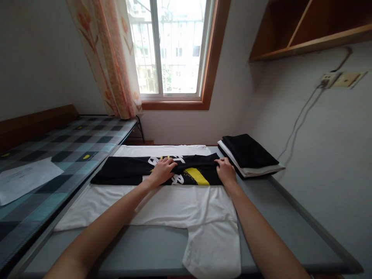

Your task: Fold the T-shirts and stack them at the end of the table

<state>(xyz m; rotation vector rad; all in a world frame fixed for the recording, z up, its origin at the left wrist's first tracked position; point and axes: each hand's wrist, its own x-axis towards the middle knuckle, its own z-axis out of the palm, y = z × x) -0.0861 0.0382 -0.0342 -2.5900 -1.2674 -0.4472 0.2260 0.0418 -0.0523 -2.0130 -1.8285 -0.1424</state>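
The left hand [163, 170] rests spread, fingers lightly bent, on the printed middle of the black cloth [122, 170]; the right hand [226, 170] stands apart from it, curled at the cloth's right end, and whether it pinches the edge I cannot tell. The cloth, a long folded strip, should be light, soft and limp, best taken by both ends so the folds stay together. It lies across the white shirt [168, 205], which spreads under it over the counter [145, 252]; folded clothes [250, 151] sit just beyond its right end.

Right hand [226, 170] in apparent pinch
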